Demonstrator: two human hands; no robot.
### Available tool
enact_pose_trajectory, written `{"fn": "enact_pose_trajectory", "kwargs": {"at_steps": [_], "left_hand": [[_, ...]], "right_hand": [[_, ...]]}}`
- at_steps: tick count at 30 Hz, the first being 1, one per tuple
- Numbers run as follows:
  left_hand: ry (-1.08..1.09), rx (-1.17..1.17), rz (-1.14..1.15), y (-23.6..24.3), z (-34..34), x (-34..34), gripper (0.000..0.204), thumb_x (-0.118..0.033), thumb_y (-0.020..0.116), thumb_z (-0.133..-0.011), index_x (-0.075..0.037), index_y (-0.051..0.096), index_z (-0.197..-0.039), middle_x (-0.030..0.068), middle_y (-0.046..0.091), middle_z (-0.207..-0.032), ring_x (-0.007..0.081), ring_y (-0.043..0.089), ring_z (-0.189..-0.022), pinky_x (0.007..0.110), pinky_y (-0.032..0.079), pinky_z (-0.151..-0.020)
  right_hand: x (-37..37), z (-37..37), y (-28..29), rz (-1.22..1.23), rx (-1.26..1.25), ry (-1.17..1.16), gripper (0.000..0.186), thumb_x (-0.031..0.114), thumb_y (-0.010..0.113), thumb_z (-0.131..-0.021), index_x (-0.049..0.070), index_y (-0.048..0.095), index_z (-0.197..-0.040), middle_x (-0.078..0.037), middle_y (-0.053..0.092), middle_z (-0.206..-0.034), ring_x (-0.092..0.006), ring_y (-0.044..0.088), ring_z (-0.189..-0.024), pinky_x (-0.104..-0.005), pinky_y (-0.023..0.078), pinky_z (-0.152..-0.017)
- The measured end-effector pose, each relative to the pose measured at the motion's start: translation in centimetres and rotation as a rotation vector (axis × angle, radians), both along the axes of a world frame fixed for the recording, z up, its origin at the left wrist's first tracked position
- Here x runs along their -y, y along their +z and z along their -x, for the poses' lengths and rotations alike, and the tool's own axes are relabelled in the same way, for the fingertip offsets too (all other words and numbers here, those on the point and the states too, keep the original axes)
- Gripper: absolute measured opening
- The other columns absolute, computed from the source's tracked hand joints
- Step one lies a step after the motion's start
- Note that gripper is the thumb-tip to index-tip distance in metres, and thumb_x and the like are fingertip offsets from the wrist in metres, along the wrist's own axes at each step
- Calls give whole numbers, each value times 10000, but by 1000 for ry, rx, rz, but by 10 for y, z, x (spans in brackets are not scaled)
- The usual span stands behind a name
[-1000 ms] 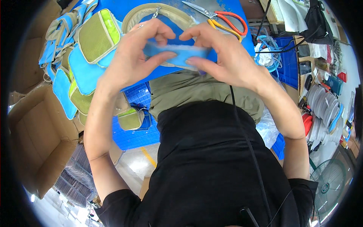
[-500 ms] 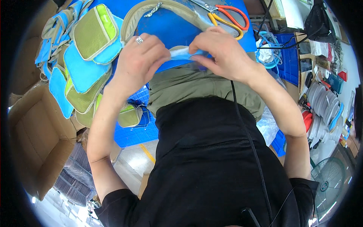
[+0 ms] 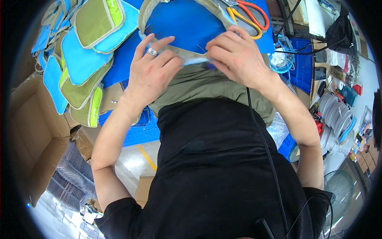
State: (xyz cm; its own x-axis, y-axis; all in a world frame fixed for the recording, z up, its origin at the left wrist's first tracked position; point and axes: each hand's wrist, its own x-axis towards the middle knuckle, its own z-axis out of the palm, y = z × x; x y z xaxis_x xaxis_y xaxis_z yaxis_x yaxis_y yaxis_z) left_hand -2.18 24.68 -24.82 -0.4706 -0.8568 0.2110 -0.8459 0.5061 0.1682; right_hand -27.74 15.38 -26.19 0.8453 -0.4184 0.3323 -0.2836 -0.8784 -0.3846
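Observation:
A long khaki fabric band (image 3: pixel 213 8) with a pale blue underside curves in a loop on the blue tabletop. My left hand (image 3: pixel 152 73), wearing a ring, has its thumb and a finger on the left part of the band's near edge; its other fingers are raised and spread. My right hand (image 3: pixel 243 55) pinches the same light blue strip (image 3: pixel 195 61) a short way off, fingertips curled over it. Between the hands the strip is stretched and slightly blurred. Close beyond my right hand lie scissors (image 3: pixel 254 20) with red and orange handles.
Green mesh and blue fabric pads (image 3: pixel 85 61) overlap in a pile at the left. Below them stands an open cardboard box (image 3: pixel 34 131). A blue crate (image 3: pixel 300 65), cables and stacked white rolls (image 3: pixel 334 113) are at the right, with a fan (image 3: pixel 339 189) lower down.
My left hand's fingers have lifted and spread, while both hands stay at the strip. More khaki edge shows between them. The whole view has shifted, so the table sits slightly higher.

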Motion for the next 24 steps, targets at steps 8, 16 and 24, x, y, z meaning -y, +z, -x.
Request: {"fn": "enact_pose_trajectory", "kwargs": {"at_steps": [8,16,24], "left_hand": [[85,-135,-66,10,-1,6,251,-193,836,-739,-129,769,-973,-17,664,-1196,211,624,-1047,389,453,-900],[76,-2,-70,3,-11,18,236,-171,780,-800,-134,774,-1034,-35,692,-1102,211,614,-1030,386,447,-876],[120,-59,29,-2,-24,7,296,-116,799,-775,-142,771,-1069,-32,676,-1053,209,625,-1044,406,442,-948]], "right_hand": [[2,-2,6,33,-19,-8,235,107,745,-785,140,662,-1003,15,671,-987,-209,629,-1010,-419,433,-1014],[6,-7,13,46,-69,17,252,174,772,-805,154,679,-1039,6,669,-992,-210,638,-1032,-419,437,-1014],[14,-4,14,-13,-209,-24,268,255,797,-833,134,681,-1042,-32,668,-987,-244,647,-1032,-418,435,-1014]]}}
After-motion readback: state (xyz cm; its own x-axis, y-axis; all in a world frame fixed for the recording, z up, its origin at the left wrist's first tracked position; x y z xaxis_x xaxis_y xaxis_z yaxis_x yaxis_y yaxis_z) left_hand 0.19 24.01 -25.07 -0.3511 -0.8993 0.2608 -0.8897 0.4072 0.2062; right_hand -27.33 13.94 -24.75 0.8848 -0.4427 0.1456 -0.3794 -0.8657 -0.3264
